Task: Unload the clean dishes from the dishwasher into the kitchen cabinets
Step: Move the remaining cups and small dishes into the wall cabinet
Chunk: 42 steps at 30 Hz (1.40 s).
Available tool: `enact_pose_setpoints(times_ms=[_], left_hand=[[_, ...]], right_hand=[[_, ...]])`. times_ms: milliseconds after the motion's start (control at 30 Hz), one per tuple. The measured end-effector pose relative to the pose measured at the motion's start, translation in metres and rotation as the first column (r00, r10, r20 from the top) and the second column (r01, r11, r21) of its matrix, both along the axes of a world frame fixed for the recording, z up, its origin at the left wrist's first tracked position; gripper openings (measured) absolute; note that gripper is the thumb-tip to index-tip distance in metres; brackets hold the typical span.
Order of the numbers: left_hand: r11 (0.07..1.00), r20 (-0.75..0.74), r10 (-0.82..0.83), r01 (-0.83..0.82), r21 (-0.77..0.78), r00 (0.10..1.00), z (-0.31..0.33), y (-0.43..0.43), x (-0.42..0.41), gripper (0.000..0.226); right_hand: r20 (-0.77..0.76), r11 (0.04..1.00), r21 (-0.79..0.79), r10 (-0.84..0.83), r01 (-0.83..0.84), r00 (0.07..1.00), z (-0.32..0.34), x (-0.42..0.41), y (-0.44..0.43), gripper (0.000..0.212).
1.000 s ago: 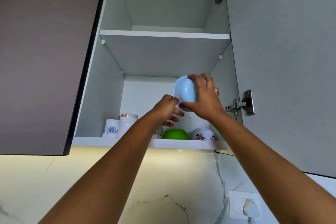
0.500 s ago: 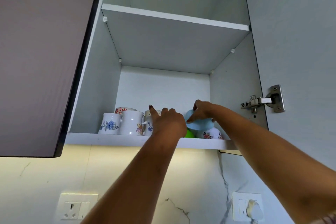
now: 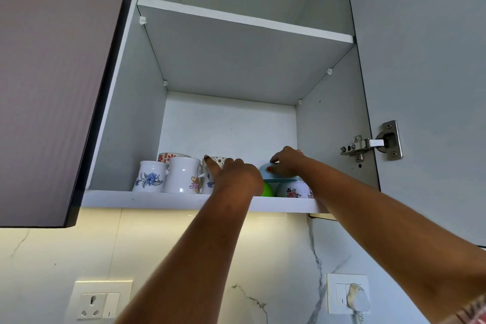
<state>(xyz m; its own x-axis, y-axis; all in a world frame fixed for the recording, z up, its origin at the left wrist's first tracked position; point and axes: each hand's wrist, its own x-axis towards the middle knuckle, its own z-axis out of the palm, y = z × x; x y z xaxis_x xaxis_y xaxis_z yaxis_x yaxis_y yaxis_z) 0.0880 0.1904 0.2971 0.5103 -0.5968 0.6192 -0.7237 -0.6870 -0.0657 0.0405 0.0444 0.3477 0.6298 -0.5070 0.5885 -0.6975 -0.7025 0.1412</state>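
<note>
Blue bowl (image 3: 273, 176) has come down over the green bowl (image 3: 268, 190) — lower centre, bottom shelf (image 3: 157, 200).
Right hand (image 3: 288, 163) curls on it, left hand (image 3: 238, 176) loose-fingered beside the mugs (image 3: 181, 175); stowing step — next, release gently.

Just one cam, head-worn, sitting below the open cabinet (image 3: 131, 126) and tilted up into it. Pretty close to the bottom shelf (image 3: 157, 198), wide-angle, with the backsplash (image 3: 65, 250) filling the lower frame.
</note>
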Motion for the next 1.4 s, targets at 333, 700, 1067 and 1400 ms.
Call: enact_pose_setpoints(times_ms=[333,700,1067,1400], left_hand=[[0.999,-0.007,0.015,-0.015,0.041,1.0,0.001,0.001,0.0,0.044],[0.999,0.039,-0.028,0.03,-0.044,0.999,0.0,0.001,0.002,0.039],[0.792,0.329,-0.292,0.42,-0.444,0.898,-0.002,0.029,-0.031,0.024],[0.467,0.354,-0.531,0.614,-0.636,0.77,-0.162,0.046,-0.132,0.037]], right_hand=[[0.056,0.99,0.112,0.077,-0.082,0.995,0.0,0.001,-0.008,0.041],[0.186,0.969,0.135,0.179,-0.206,0.966,0.0,-0.009,0.003,0.056],[0.311,0.867,0.004,0.472,-0.497,0.825,-0.037,-0.08,0.081,0.048],[0.587,0.738,-0.166,0.607,-0.654,0.536,-0.181,-0.205,0.117,0.041]])
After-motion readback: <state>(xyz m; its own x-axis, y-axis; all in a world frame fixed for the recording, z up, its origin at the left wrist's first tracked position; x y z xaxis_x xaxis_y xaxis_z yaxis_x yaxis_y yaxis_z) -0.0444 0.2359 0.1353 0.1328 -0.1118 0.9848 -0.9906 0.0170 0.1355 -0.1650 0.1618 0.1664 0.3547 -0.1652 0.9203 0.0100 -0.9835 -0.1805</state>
